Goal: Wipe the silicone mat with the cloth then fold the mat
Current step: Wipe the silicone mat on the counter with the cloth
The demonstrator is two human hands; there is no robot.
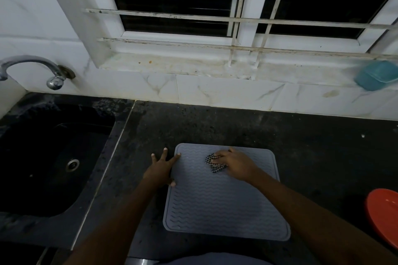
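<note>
A grey silicone mat point(224, 204) with a wavy ribbed pattern lies flat on the black countertop point(237, 127) in front of me. My right hand point(237, 164) presses a small black-and-white checked cloth point(213, 162) onto the far part of the mat, fingers curled over the cloth. My left hand point(162, 166) lies flat with fingers spread at the mat's far left corner; its index finger and thumb touch the mat's edge, the other fingers rest on the counter.
A black sink point(43, 157) with a metal tap point(32, 66) sits to the left. A red plate point(385, 215) lies at the right edge of the counter. A teal soap box point(377, 75) stands on the window sill, back right.
</note>
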